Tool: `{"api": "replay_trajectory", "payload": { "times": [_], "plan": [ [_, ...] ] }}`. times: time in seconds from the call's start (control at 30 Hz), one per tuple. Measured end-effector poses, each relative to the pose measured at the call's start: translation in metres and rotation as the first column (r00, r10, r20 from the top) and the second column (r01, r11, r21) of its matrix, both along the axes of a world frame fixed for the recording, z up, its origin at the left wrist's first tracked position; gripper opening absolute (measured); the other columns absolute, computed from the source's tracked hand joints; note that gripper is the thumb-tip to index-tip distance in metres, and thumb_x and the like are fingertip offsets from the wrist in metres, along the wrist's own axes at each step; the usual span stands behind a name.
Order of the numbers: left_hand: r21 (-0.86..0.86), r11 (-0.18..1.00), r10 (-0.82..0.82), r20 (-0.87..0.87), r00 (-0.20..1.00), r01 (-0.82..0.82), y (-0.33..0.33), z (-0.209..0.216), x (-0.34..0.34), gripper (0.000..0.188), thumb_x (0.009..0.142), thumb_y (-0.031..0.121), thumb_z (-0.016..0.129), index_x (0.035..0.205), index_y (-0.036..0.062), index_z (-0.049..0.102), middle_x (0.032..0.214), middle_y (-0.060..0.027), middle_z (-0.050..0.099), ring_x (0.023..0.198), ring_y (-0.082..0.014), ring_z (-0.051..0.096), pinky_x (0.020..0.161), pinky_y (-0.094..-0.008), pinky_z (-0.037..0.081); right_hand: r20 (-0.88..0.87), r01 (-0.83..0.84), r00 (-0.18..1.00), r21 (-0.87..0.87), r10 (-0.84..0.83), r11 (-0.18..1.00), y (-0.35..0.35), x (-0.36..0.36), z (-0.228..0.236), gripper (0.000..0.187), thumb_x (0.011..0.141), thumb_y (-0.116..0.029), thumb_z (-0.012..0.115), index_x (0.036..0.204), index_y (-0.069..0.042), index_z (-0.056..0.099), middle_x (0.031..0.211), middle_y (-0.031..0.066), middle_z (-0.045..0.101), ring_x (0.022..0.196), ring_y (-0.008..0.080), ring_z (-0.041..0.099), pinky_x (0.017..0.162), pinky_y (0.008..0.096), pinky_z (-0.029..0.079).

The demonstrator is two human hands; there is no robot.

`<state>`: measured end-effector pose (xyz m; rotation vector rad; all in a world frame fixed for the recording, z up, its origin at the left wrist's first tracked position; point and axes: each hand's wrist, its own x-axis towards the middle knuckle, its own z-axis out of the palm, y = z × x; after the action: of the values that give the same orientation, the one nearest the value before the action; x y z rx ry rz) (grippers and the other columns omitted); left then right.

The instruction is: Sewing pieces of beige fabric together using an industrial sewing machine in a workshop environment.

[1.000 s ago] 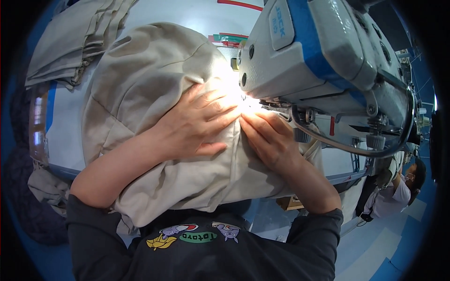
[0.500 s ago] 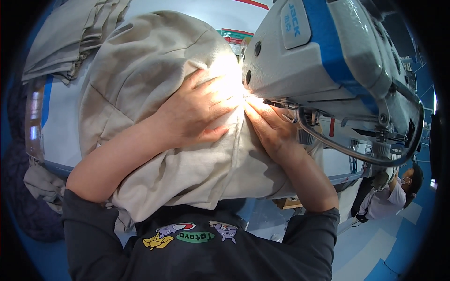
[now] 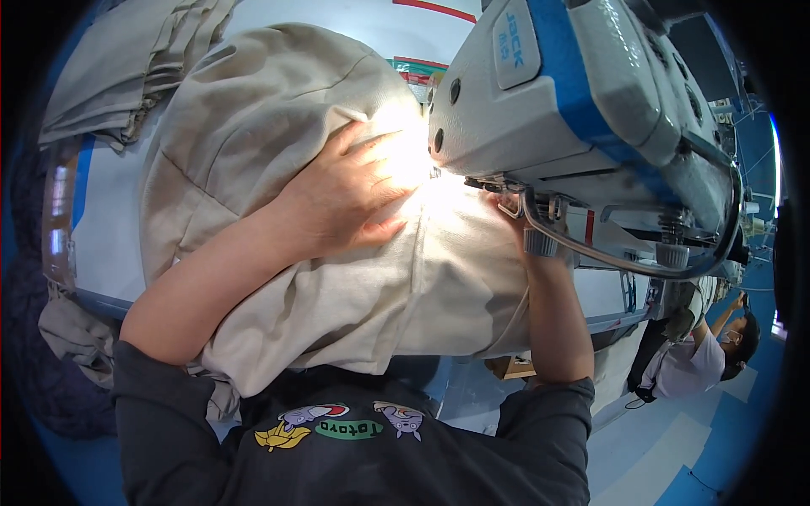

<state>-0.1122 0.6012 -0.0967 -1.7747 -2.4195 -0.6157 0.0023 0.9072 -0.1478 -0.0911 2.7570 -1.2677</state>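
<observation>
Possibly the likeliest trouble is a pucker: the beige cloth point(image 3: 468, 270) bunches in loose folds around the left hand point(image 3: 342, 202), and a fold slipping toward the sewing machine point(image 3: 540, 118) could get caught in the stitching. Fingers are at risk too, since the left fingertips lie close to the brightly lit spot beside the machine, where glare hides detail. The cloth lies directly beneath the left hand, which rests palm down with fingers slightly spread. From there it stretches across to the right hand point(image 3: 516, 228), mostly hidden behind metal parts, so I cannot tell whether its fingers grip anything. A seam point(image 3: 418, 257) runs between both hands.
</observation>
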Motion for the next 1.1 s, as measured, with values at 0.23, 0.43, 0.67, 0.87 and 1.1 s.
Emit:
{"api": "replay_trajectory", "payload": {
  "times": [0.23, 0.43, 0.67, 0.87, 1.1],
  "plan": [
    [0.043, 0.999, -0.004, 0.031, 0.999, 0.003, 0.001, 0.004, 0.002, 0.053, 0.075, 0.028, 0.074, 0.123, 0.0134, 0.059, 0.13, -0.0062, 0.056, 0.13, -0.0257, 0.046, 0.112, -0.0456, 0.031, 0.284, -0.05, 0.958, 0.284, -0.034, 0.957, 0.045, 0.003, 0.001, 0.053, 0.098, -0.039, 0.048, 0.143, -0.012, 0.04, 0.144, 0.015, 0.045, 0.13, 0.0315, 0.047, 0.112, 0.0517, 0.03],
    [0.026, 1.0, 0.003, 0.023, 1.0, -0.004, -0.001, 0.005, 0.003, 0.053, 0.075, 0.028, 0.074, 0.124, 0.0138, 0.059, 0.13, -0.0065, 0.056, 0.13, -0.0257, 0.046, 0.111, -0.0457, 0.031, 0.371, -0.062, 0.924, 0.383, -0.092, 0.922, 0.044, 0.0, 0.004, 0.059, 0.099, -0.046, 0.044, 0.146, -0.012, 0.035, 0.147, 0.0162, 0.041, 0.134, 0.0341, 0.043, 0.115, 0.0556, 0.025],
    [0.01, 1.0, -0.005, 0.001, 1.0, 0.005, 0.004, 0.003, -0.001, 0.049, 0.077, 0.028, 0.073, 0.122, 0.0132, 0.059, 0.13, -0.0071, 0.056, 0.13, -0.0264, 0.046, 0.112, -0.0455, 0.031, 0.01, 0.217, 0.976, 0.011, -0.218, 0.976, -0.036, 0.008, 0.021, 0.038, 0.09, -0.029, 0.068, 0.121, -0.008, 0.059, 0.131, 0.0146, 0.056, 0.114, 0.0302, 0.058, 0.096, 0.0413, 0.047],
    [-0.067, 0.998, 0.013, 0.061, 0.998, -0.008, -0.003, 0.019, 0.02, 0.044, 0.086, 0.016, 0.061, 0.127, 0.0023, 0.052, 0.136, -0.0155, 0.05, 0.133, -0.0313, 0.042, 0.114, -0.0442, 0.029, -0.342, -0.219, 0.88, 0.326, 0.331, 0.92, -0.129, 0.086, 0.104, 0.037, 0.066, -0.017, 0.082, 0.098, -0.005, 0.066, 0.109, 0.0108, 0.066, 0.101, 0.0264, 0.064, 0.084, 0.0365, 0.052],
    [-0.018, 0.987, 0.162, 0.068, 0.984, -0.162, 0.002, 0.005, 0.058, 0.061, 0.093, 0.031, 0.058, 0.137, -0.0074, 0.041, 0.144, -0.0248, 0.041, 0.14, -0.0348, 0.033, 0.119, -0.0452, 0.021, -0.491, -0.161, 0.799, 0.383, 0.347, 0.91, -0.121, 0.115, 0.056, 0.027, 0.068, -0.01, 0.067, 0.095, -0.007, 0.063, 0.094, 0.003, 0.061, 0.084, 0.0213, 0.057, 0.071, 0.0334, 0.047]
  ]
}}
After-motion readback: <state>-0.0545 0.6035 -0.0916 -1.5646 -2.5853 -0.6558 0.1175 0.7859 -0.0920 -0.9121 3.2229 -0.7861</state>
